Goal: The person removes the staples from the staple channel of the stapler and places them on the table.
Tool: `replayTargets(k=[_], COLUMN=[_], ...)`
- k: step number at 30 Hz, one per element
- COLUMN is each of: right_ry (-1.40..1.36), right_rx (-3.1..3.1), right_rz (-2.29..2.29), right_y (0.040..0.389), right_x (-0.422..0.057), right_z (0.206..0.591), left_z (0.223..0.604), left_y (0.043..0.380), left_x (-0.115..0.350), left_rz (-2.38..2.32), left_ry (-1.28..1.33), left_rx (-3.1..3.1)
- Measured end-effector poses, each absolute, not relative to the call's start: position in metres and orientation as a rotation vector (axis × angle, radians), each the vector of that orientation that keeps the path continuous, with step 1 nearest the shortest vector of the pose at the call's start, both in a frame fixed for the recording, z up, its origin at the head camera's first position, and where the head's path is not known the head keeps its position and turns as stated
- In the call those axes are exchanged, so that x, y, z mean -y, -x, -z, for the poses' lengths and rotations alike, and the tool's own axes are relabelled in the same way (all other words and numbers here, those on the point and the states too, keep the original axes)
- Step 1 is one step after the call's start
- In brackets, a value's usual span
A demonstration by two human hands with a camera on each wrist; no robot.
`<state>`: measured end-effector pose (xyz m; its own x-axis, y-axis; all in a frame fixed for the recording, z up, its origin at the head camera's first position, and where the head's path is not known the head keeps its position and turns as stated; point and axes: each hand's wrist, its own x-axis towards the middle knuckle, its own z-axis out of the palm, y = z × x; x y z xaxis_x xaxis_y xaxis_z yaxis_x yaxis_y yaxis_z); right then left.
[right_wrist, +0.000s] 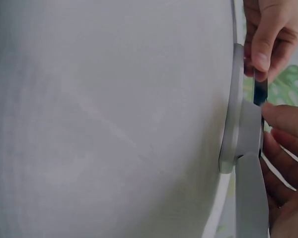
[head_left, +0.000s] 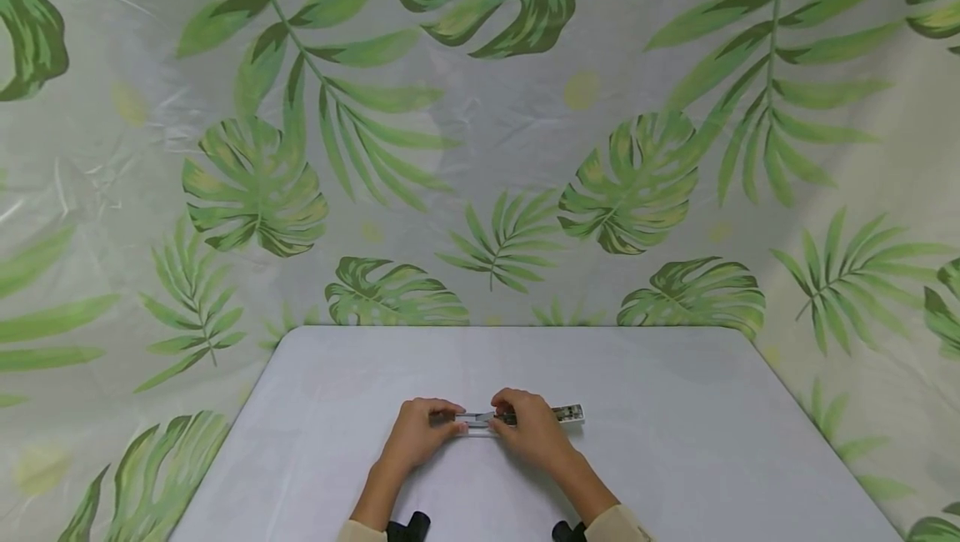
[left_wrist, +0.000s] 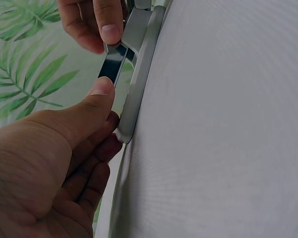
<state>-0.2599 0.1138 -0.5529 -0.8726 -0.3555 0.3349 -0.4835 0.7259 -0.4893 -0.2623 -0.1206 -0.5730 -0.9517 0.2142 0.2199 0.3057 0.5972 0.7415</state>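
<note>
A light grey stapler (head_left: 572,414) lies on the table in the head view, its top arm swung back to the right. My left hand (head_left: 415,432) pinches the stapler's left end between thumb and fingers. From the other side, my right hand (head_left: 534,432) grips its middle, thumb in front and fingers behind. In the left wrist view, a dark shiny metal strip (left_wrist: 111,67) runs between both thumbs, above the grey base (left_wrist: 141,79). The right wrist view shows the opened arm (right_wrist: 252,198) beyond the base. The fingers hide parts of the stapler's inside.
A white table (head_left: 675,409) with rounded far corners carries the stapler. Behind it hangs a pale sheet with green leaf prints (head_left: 258,188). Black wrist mounts (head_left: 411,527) show at the lower edge, beside beige sleeves (head_left: 618,524).
</note>
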Motion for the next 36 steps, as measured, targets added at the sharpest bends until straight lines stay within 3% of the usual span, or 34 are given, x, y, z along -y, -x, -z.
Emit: replayTargets(k=[9,36], right_ry=[-0.753,-0.704], right_rx=[2.750,2.640], right_rz=[-0.712,-1.051], right_y=[0.260,0.257], right_x=[-0.115,-0.140], right_z=[0.551,0.547], left_z=[0.573,0.573], left_y=[0.263,0.262], left_x=[0.120,0.121], left_rz=[1.308,1.302], left_ry=[0.451,0.426], left_rx=[2.713,2.718])
